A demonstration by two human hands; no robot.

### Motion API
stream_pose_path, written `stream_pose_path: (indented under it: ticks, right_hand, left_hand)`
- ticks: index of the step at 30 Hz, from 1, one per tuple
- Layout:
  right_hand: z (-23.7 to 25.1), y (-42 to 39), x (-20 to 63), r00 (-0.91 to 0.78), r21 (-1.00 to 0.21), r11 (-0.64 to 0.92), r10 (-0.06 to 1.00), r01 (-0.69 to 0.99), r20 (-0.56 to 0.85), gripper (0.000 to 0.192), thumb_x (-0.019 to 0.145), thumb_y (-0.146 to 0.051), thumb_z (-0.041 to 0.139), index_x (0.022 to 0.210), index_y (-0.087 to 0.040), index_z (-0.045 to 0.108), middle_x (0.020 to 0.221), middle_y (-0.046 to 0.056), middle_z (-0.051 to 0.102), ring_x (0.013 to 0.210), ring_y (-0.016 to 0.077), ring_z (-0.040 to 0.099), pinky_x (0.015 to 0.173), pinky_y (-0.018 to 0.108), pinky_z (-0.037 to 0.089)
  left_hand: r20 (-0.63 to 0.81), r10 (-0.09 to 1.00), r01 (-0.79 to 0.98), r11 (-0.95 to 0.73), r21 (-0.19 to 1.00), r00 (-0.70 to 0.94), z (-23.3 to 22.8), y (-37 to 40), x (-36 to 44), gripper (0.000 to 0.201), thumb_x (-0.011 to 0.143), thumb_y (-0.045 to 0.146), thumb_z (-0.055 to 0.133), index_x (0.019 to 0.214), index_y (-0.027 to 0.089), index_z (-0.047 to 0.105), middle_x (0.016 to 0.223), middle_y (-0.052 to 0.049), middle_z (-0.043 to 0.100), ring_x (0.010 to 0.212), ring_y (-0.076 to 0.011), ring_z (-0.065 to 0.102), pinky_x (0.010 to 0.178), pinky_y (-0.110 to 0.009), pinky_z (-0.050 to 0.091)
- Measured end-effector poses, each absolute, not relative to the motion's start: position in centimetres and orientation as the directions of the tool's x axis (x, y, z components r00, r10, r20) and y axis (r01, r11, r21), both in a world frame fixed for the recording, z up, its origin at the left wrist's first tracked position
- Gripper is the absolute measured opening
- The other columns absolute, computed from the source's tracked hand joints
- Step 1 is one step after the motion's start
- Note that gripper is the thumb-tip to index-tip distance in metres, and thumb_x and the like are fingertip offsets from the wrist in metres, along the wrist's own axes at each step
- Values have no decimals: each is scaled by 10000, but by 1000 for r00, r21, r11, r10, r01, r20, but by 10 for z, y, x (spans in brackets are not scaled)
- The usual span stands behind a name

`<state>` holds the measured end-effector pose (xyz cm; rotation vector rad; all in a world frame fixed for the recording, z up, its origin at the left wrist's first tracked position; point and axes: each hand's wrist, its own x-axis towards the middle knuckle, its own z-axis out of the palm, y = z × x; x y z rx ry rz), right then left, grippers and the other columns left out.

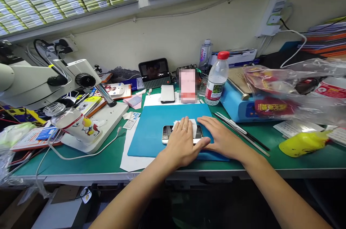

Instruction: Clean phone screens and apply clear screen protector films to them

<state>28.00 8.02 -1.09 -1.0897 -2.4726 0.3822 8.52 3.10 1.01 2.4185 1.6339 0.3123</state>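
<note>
A smartphone (164, 136) lies face up, crosswise, on a blue work mat (146, 124); its screen looks dark and glossy. My left hand (181, 139) rests flat over the phone's middle, fingers straight and together, a ring on one of them. Under those fingers is a white wipe (194, 128), partly covered. Beside the phone's right end is my right hand (220, 135), its fingers stretched out and thumb apart, gripping nothing that I can see. Whether it touches the phone edge is unclear. Much of the phone is hidden by the left hand and the wipe.
A microscope stand (108, 95) and a glass jar (78, 122) are on the left. Behind the mat are a white phone-like slab (168, 93) and a red-capped bottle (217, 79). Tweezers-like tools (243, 131), a blue machine (235, 102) and a yellow squeeze bottle (301, 144) lie right.
</note>
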Motion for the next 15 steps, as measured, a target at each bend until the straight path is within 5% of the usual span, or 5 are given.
stream_pose_path:
  ticks: [9, 15]
  right_hand:
    - [-13, 76, 282, -593, -407, 626, 774, 665, 222, 859, 802, -593, 685, 1488, -140, 436, 1500, 222, 501, 1410, 390, 437, 1140, 591, 382]
    - [-5, 76, 281, -596, -424, 628, 771, 653, 225, 826, 754, -731, 669, 1377, -197, 572, 1470, 174, 549, 1406, 387, 439, 1136, 590, 388]
  left_hand:
    - [68, 883, 850, -467, 246, 465, 7, 6, 103, 874, 1018, 676, 167, 1546, -5, 313, 1630, -217, 215, 1536, -311, 149, 1253, -484, 214]
    - [67, 903, 884, -429, 187, 425, 1, -21, 62, 859, 1011, 678, 261, 1563, 19, 285, 1636, -206, 181, 1532, -321, 158, 1239, -500, 254]
